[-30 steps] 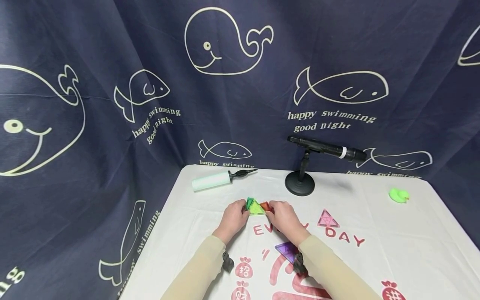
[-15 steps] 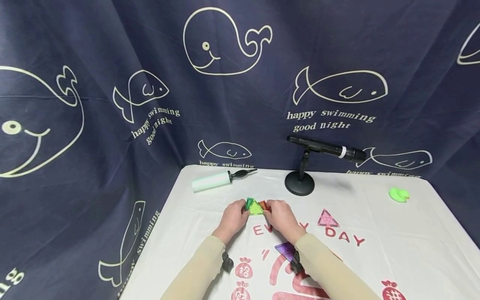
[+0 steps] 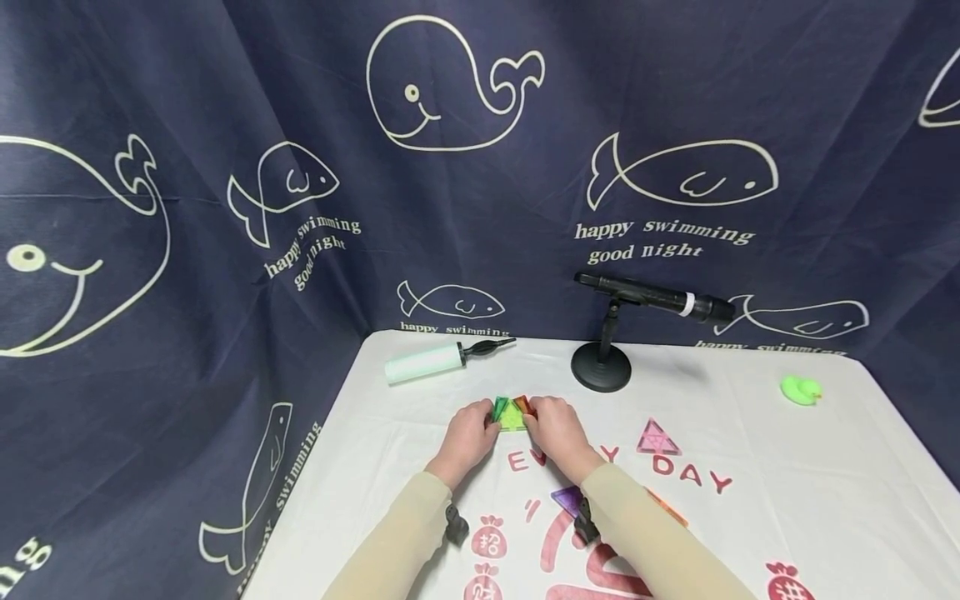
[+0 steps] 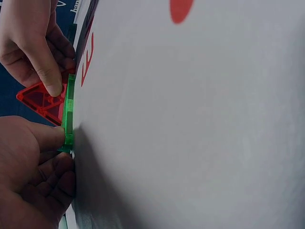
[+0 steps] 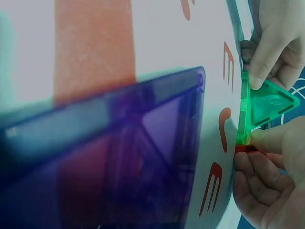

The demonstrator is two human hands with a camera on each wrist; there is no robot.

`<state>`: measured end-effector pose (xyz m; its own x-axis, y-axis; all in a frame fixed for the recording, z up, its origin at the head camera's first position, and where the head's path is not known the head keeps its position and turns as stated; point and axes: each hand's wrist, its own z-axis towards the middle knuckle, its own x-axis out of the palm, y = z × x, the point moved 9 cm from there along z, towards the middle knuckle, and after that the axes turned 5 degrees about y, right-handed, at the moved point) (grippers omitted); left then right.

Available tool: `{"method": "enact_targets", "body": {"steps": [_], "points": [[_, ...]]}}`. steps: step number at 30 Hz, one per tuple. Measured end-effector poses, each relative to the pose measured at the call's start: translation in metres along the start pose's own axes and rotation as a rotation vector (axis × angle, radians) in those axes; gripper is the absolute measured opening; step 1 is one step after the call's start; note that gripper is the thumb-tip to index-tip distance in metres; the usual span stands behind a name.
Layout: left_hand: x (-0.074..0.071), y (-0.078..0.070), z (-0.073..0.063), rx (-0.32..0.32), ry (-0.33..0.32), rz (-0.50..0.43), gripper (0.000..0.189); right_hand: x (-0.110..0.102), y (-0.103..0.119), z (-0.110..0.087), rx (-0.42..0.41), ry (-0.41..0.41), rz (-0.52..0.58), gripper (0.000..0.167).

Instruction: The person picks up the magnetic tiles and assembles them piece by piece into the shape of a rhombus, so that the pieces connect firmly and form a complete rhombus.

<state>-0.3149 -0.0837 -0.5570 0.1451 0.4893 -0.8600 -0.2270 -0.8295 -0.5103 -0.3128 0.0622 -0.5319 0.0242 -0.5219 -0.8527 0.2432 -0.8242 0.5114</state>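
Note:
A yellow-green triangular magnetic tile [image 3: 513, 418] lies flat on the white tablecloth between both hands. My left hand [image 3: 467, 433] pinches a teal-green triangular magnetic tile [image 5: 271, 102], which stands raised along the flat tile's left side. On the opposite side, my right hand [image 3: 557, 432] pinches a red triangular magnetic tile [image 4: 42, 102], also tilted up. Both raised tiles lean in over the yellow-green one, their lower edges right at its borders. Thumbs show on the near side; fingertips behind the tiles are partly hidden.
A purple triangular tile [image 3: 567, 500] and an orange tile [image 3: 667, 507] lie by the right sleeve. Farther right is a pink triangular tile [image 3: 657, 438]. Behind stand a microphone on its stand [image 3: 602, 367], a hand pump [image 3: 425, 364] and a green toy duck [image 3: 801, 390].
My right hand has shifted slightly left, bringing the red tile up from a lower slant to a steeper tilt. The left hand stays nearly in place. More of the orange tile shows beside the right sleeve.

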Motion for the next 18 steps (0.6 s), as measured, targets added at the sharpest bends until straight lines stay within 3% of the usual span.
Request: {"method": "enact_targets", "body": {"steps": [12, 18], "points": [[-0.0023, -0.005, -0.0017, 0.055, -0.01, 0.033, 0.008, 0.0007, 0.0037, 0.0022, 0.002, 0.02, -0.035, 0.012], [0.0001, -0.0071, -0.0022, 0.076, 0.006, 0.095, 0.006, 0.0019, 0.0093, 0.001, -0.06, 0.014, -0.11, 0.015]]}}
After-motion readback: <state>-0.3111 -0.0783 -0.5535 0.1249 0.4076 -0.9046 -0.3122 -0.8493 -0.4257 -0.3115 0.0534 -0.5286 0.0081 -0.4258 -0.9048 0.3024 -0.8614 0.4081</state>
